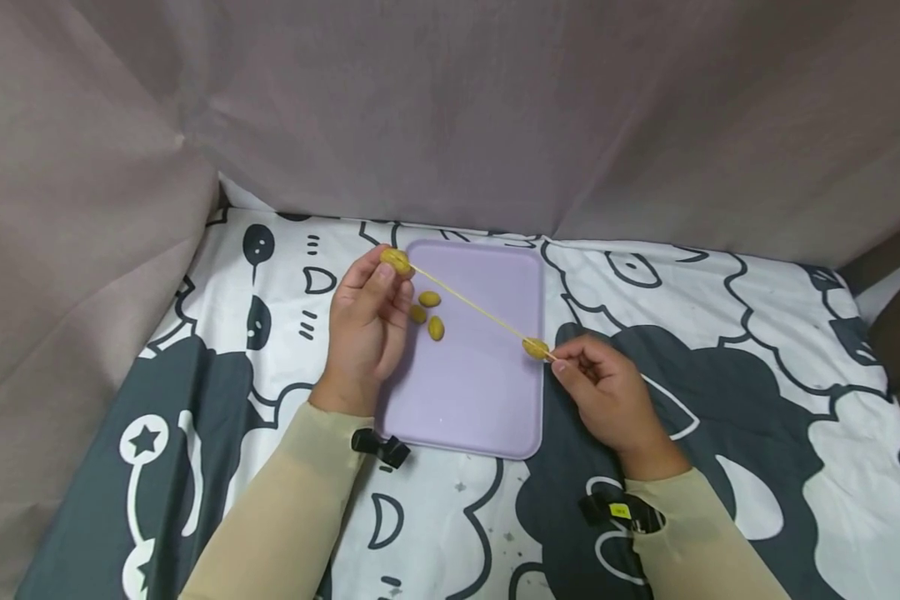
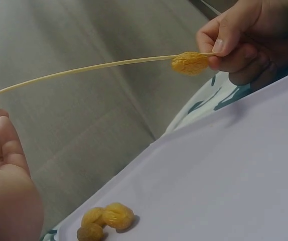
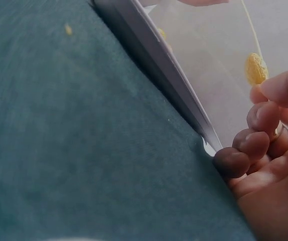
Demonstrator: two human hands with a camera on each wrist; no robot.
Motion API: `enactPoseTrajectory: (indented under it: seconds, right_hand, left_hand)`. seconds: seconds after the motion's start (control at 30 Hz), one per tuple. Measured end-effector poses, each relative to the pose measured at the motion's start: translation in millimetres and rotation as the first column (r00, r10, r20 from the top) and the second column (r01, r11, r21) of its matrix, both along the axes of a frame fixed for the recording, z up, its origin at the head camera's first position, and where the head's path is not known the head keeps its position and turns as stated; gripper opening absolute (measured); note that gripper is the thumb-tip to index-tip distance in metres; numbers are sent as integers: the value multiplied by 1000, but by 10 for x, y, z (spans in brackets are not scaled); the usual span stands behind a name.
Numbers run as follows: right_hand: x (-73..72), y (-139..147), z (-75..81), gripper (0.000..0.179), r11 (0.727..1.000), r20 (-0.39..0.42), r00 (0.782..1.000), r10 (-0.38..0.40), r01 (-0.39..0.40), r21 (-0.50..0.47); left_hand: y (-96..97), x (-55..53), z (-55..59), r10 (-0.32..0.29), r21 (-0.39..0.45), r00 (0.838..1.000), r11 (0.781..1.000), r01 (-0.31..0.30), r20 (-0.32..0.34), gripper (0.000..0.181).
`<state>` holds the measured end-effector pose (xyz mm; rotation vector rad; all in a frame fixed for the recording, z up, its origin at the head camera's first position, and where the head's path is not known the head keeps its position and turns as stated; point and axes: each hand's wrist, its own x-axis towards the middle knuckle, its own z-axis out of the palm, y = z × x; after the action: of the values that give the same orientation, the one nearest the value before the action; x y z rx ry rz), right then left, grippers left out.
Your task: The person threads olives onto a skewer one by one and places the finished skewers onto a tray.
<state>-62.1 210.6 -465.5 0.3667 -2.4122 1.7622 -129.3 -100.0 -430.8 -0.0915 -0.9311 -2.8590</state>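
My left hand (image 1: 365, 325) pinches a wrinkled yellow dried fruit (image 1: 395, 261) above the upper left of a lilac tray (image 1: 465, 408). From it a thin yellow strand (image 1: 468, 304) runs taut, down to the right. Near its other end, a second dried fruit (image 2: 190, 64) sits threaded on the strand. Just past that fruit, my right hand (image 1: 607, 392) pinches the strand's end between thumb and forefinger, beside the tray's right edge. Whether the strand is a flexible cord or a thin stick, I cannot tell. Several loose dried fruits (image 1: 436, 328) lie on the tray near my left hand.
Under the tray spreads a white and dark grey cartoon-print cloth (image 1: 450, 525). Grey-brown fabric (image 1: 495, 117) hangs behind and at the left. A small yellowish speck (image 3: 68, 29) shows on the dark cloth in the right wrist view.
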Motion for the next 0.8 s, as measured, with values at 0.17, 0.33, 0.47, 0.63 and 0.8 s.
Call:
enactPoseTrajectory:
  seconds: [0.17,0.33,0.47,0.63,0.8]
  right_hand:
    - [-1,8,-9,13,1000,-14,1000,11,-11,0]
    - [-9,13,-11,13,1000,-16,1000,24,-24,8]
    - [-14,12,0,11,999,7,1000,19,-19,26]
    - [-19,-4,34,4,1000,89,996,-6,5,13]
    - [-17,-16,65,5,1000,123,992,-19,17,21]
  left_hand:
    - [-5,-9,4,13,15,1000,1000,-13,-14,34]
    - [-12,-9,10,19,13,1000,1000,-19,-20,35]
    - [-14,-7,15,13,9,1000,1000,-13,-29,35]
    - [-24,1,20,13,2,998,1000,-13,-57,31]
    - [-30,-3,17,14,-20,997,1000,-15,-74,34]
